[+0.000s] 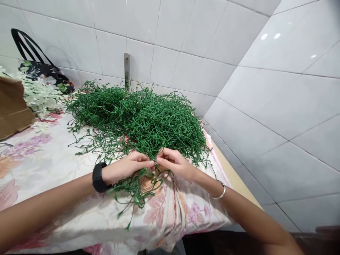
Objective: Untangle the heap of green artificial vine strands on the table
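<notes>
A big tangled heap of green plastic stems (138, 117) lies on a table covered with a floral cloth (53, 166). My left hand (130, 165), with a black watch on its wrist, pinches a stem at the heap's near edge. My right hand (174, 162), with a silver bangle on its wrist, pinches the same spot from the other side, fingertips almost touching the left hand's. A few loose green stems (135, 193) trail from under my hands toward the table's front edge.
White artificial flowers (39, 94) and a brown cardboard box (12, 106) sit at the far left, with a dark floral bag (45, 69) behind them. Tiled walls close in behind and to the right. A metal bracket (126, 69) is fixed to the back wall.
</notes>
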{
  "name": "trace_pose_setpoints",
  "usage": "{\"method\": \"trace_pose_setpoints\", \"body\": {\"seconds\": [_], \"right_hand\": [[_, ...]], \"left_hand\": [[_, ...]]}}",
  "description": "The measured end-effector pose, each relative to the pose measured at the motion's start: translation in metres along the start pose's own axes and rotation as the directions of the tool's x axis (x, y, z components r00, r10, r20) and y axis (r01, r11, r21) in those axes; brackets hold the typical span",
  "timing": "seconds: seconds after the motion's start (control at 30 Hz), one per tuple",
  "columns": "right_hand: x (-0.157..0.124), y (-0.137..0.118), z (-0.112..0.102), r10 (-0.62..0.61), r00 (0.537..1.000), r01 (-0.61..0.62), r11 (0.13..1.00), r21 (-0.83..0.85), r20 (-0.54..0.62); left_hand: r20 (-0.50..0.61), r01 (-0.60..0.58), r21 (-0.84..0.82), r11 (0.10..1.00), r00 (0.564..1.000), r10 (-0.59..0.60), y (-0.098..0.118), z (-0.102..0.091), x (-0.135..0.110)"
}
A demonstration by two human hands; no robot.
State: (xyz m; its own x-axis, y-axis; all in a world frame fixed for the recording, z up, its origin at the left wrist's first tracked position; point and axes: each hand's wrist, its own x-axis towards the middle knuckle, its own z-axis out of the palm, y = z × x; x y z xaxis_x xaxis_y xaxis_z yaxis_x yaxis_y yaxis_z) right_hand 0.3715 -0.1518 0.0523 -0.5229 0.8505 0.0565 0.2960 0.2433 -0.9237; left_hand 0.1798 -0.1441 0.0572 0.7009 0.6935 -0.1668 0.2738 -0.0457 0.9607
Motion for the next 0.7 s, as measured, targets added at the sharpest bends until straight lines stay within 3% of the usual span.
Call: {"method": "trace_pose_setpoints", "body": {"seconds": [0.1,0.23,0.33,0.4,0.5,0.6,0.7], "right_hand": [[-0.005,0.007,0.004,0.059,0.998,-0.059,0.990,0.130,0.001],[-0.007,0.011,0.011,0.099,0.993,-0.118,0.915,0.385,0.070],[-0.006,0.011,0.005,0.084,0.996,-0.072,0.839,0.540,0.001],[-0.005,0.010,-0.004,0.048,0.993,0.005,0.894,0.447,-0.108],[-0.003,0.008,-0.018,-0.059,0.970,0.084,0.992,0.097,-0.234],[-0.002,0.010,-0.024,-0.172,0.915,0.135,0.983,-0.127,-0.364],[-0.001,0.014,-0.023,-0.270,0.825,0.152,0.952,-0.265,-0.496]], "left_hand": [[0.075,-0.123,0.177,0.977,0.991,0.111,-0.003,0.001,0.001],[0.131,-0.170,0.213,0.962,0.981,0.144,-0.005,0.000,0.003],[0.110,-0.191,0.210,0.959,0.979,0.171,-0.007,-0.008,0.003],[0.029,-0.200,0.223,0.954,0.980,0.199,-0.009,-0.015,0.004],[-0.039,-0.188,0.231,0.954,0.978,0.203,-0.013,-0.024,0.007],[-0.072,-0.161,0.170,0.972,0.982,0.175,-0.016,-0.026,0.010],[-0.130,-0.159,0.068,0.985,0.977,0.166,-0.016,-0.024,0.010]]}}
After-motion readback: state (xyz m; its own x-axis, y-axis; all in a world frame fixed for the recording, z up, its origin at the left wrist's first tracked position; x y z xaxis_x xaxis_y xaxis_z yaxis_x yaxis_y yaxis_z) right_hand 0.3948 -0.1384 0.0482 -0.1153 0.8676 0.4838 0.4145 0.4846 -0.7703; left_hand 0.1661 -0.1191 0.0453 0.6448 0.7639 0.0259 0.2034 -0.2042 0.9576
